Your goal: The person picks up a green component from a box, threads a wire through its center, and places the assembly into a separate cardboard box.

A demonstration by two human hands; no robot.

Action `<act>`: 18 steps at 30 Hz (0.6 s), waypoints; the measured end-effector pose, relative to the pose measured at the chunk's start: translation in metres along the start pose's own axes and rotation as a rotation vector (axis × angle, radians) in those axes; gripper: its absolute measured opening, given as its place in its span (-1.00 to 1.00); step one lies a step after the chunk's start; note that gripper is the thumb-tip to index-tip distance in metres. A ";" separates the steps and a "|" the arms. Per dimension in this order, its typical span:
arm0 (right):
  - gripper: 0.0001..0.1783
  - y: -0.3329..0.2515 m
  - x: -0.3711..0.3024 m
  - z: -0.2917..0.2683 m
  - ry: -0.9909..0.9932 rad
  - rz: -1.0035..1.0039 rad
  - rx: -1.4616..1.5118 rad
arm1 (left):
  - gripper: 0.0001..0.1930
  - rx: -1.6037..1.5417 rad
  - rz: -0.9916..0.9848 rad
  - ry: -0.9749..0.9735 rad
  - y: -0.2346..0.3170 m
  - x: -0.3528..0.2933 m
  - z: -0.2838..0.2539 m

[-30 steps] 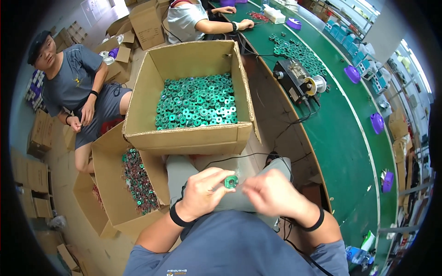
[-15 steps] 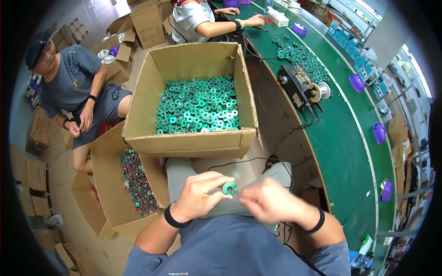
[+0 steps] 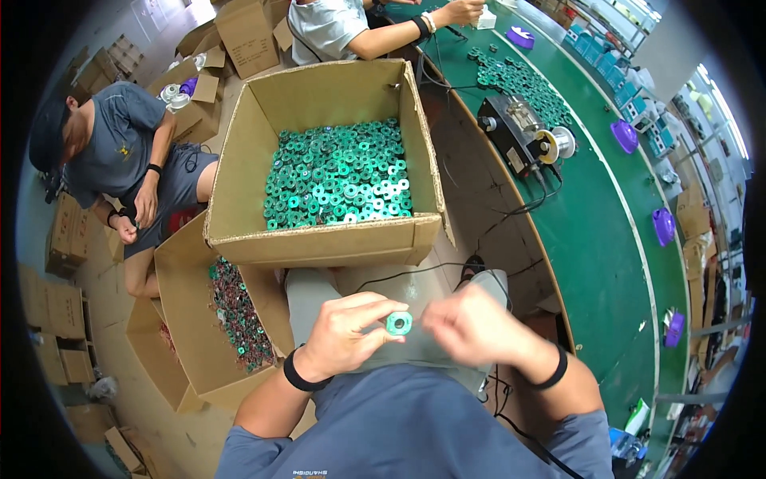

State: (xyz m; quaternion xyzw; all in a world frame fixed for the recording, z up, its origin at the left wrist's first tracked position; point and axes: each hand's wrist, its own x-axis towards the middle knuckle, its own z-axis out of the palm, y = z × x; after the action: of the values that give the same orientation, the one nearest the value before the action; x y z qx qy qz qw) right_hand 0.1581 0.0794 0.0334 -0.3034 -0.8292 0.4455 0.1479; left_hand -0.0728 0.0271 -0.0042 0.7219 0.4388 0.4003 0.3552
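Between the thumb and fingertips of my left hand (image 3: 343, 331) is a small green ring-shaped circuit board (image 3: 399, 323) with a round hole in its middle. Close to its right side is my right hand (image 3: 471, 326), smeared by motion; its fingers look curled, but what they hold, if anything, cannot be made out. Both hands are above my lap. Beyond them stands a large open cardboard box (image 3: 327, 243) with a thick layer of similar green ring boards (image 3: 339, 176) inside.
At the left, a lower carton (image 3: 179, 319) contains green boards mixed with reddish wires. A seated person (image 3: 132, 132) works beside it; another (image 3: 335, 32) sits at the green bench (image 3: 594, 263). On the bench are a black device with a wire spool (image 3: 519, 132) and heaped ring boards (image 3: 519, 80).
My right hand has shifted slightly up and right, still blurred. The left hand keeps its grip on the ring board. The person at the bench has raised a hand; the seated person's head has bowed.
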 end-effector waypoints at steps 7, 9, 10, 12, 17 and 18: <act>-0.96 -0.006 -0.006 0.013 -0.035 -0.136 0.001 | -0.68 -0.035 -0.020 0.004 -0.003 0.003 -0.003; -0.93 -0.010 -0.002 0.003 -0.048 -0.140 0.094 | -0.69 0.047 -0.010 0.017 -0.010 0.001 -0.002; -0.93 0.004 0.000 0.000 -0.006 -0.032 0.000 | -0.71 -0.007 -0.058 0.017 0.002 0.001 -0.001; -0.90 0.020 -0.003 0.000 -0.002 0.034 -0.069 | -0.71 -0.039 -0.083 0.017 0.012 0.004 -0.012; -0.81 0.016 -0.024 0.019 -0.108 0.032 0.126 | -0.59 -0.557 -0.388 0.364 -0.027 0.006 -0.055; -0.82 0.025 -0.029 0.019 -0.067 0.081 0.121 | -0.58 -0.727 -0.395 0.340 -0.034 0.015 -0.075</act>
State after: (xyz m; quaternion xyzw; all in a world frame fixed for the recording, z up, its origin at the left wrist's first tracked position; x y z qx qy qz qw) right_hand 0.1801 0.0587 0.0025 -0.3122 -0.7922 0.5105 0.1198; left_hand -0.1471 0.0652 0.0026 0.3765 0.4512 0.5660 0.5782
